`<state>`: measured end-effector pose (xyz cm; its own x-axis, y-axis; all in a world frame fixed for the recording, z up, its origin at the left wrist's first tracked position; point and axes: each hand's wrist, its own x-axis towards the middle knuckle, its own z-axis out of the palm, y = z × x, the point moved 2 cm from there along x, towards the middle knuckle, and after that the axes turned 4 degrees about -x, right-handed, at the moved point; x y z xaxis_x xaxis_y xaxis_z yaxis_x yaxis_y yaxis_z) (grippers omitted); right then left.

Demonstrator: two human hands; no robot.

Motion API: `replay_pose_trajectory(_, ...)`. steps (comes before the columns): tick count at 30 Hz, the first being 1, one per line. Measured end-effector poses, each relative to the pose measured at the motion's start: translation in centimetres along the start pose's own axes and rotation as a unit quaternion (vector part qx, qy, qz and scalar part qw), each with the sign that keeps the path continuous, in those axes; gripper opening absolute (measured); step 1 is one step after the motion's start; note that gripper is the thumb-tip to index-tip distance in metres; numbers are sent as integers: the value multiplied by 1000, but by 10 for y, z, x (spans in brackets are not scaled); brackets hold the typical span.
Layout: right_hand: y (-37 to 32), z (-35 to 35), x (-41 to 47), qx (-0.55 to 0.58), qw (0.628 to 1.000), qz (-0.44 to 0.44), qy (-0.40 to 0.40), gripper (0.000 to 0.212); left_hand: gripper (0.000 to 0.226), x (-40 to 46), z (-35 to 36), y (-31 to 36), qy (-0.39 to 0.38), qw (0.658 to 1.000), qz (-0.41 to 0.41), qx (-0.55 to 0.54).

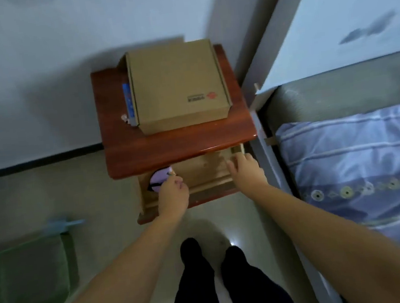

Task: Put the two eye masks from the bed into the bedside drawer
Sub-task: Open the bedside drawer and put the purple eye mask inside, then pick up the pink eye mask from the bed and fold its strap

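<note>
Head cam looks straight down at one reddish wooden nightstand (169, 150) with its single drawer (204, 173) pulled open. Only one eye mask (159, 178) shows, a lilac one with a dark strap, sitting at the drawer's left end, partly tucked under the nightstand top's front edge. Can't see a second one anywhere.

Both arms are bare and stretched forward. Left hand (172, 194) is down over the drawer's left end, fingers curled in and pinching the mask's lower edge. Right hand (245, 168) reaches over the drawer's right end, fingers bent loosely and holding nothing, tips near the drawer's back right corner.

One cardboard box (178, 86) sits on the nightstand top toward the back edge, with a red logo and small dark print near its front right corner, too blurry to read. One bluish pillow (359, 158) lies on the bed to the right.
</note>
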<state>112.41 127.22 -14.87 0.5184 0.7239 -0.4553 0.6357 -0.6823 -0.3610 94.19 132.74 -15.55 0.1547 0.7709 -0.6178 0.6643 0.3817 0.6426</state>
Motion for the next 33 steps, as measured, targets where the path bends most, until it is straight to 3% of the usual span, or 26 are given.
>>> replay_pose_trajectory(4, 47, -89, -29, -39, 995, 4, 87, 39, 19, -34, 30, 103, -34, 979, 166, 116)
replay_pose_trajectory(10, 185, -190, -43, -88, 980, 108, 141, 43, 21, -69, 153, 237, -135, 894, 348, 248)
replay_pose_trajectory(17, 398, -248, -25, -23, 960, 236, 152, 40, 14, -83, 357, 323, -235, 858, 362, 278)
replay_pose_trajectory(24, 554, -240, 73, -36, 963, 234, 126, 44, 19, -45, 581, 369, -297, 809, 381, 335)
replay_pose_trajectory(28, 595, -217, 121, -22, 969, 204, 136, 43, 25, -20, 682, 411, -288, 815, 401, 305)
replay_pose_trajectory(33, 615, -187, 132, -5, 948, 164, 273, 41, 46, 6, 777, 457, -197, 883, 351, 241)
